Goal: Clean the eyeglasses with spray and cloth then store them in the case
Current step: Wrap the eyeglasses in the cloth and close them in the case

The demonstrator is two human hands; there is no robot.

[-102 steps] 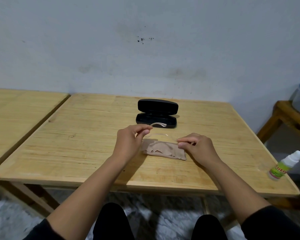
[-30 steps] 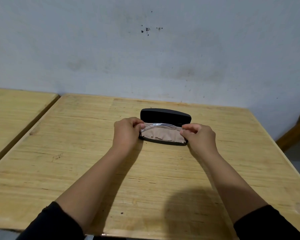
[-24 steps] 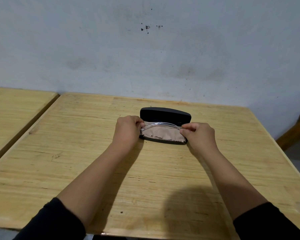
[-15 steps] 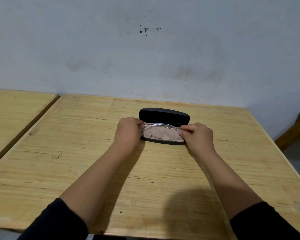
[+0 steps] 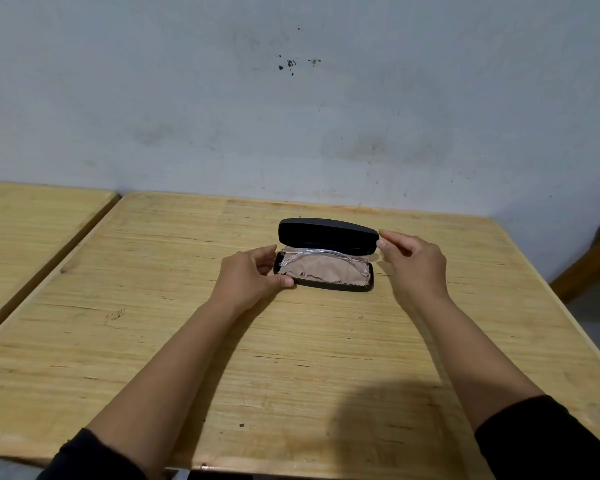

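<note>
Nearest, two bare forearms in dark sleeves reach over the wooden table (image 5: 291,368); the left hand (image 5: 248,280) steadies the left end of the case (image 5: 326,284), thumb against its front edge and fingers loosely curved at the end; the right hand (image 5: 413,263) hovers at the right end of the raised lid (image 5: 328,233), fingertips at or just off its corner, fingers relaxed and gripping nothing. Inside the tray lie the clear glasses (image 5: 321,256) on the soft beige cloth (image 5: 326,270). The glasses look light, thin and fragile, so I judge they are best left alone; the hard, smooth lid should be taken by its ends and lowered gently; behind stands a stained wall (image 5: 291,98).
</note>
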